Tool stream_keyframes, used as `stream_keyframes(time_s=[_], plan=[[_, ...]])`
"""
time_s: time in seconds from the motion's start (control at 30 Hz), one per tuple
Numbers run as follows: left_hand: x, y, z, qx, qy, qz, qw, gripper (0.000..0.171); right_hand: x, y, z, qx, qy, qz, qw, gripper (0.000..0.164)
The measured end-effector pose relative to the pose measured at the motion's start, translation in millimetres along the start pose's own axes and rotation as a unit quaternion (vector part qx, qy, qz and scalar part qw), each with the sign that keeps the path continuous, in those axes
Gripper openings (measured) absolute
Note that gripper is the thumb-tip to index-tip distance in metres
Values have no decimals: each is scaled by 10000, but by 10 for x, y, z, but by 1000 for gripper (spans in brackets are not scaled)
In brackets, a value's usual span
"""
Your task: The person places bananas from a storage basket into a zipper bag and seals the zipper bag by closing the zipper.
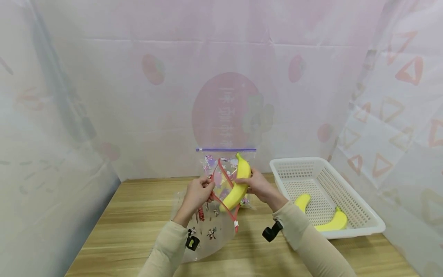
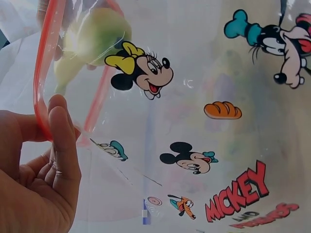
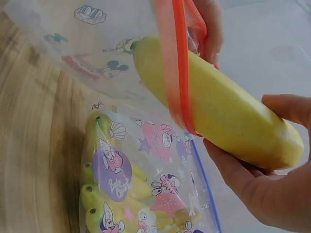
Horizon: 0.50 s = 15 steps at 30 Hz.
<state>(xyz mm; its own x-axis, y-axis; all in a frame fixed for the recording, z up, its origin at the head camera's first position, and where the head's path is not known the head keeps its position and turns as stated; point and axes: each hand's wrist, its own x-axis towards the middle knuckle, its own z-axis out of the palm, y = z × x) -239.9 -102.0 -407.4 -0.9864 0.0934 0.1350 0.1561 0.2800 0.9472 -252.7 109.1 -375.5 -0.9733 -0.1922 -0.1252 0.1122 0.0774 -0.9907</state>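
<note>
- The left hand pinches the red rim of a clear bag between thumb and fingers; the mouth gapes.
- The right hand grips a banana, thumb on one side and fingers on the other; its lower end is inside the mouth, the rest is outside.
- I think a firm pinch on the rim helps here, because the film looks soft and could fold before the banana.
- It seems better to push the banana along its own length, so its curve does not catch the rim or the white slider.
- The right fingers should perhaps let go only when most of the banana is past the rim.
- A second bag, with bananas inside, is just behind; better not to press it.
- The white basket at the right holds two more bananas.
</note>
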Motion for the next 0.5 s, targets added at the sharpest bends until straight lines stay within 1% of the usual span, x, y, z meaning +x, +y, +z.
stream_keyframes(time_s=[0.1,0.27,0.5], plan=[[9,0,6,28,-2,32,10000,16,-9,-6,10,-293,28,3,9996,52],[16,11,19,130,61,76,9999,16,-18,-25,18,-599,-111,-8,9981,48],[27,13,13,23,3,-12,10000,16,-26,-49,46,-1055,-48,74,9944,44]])
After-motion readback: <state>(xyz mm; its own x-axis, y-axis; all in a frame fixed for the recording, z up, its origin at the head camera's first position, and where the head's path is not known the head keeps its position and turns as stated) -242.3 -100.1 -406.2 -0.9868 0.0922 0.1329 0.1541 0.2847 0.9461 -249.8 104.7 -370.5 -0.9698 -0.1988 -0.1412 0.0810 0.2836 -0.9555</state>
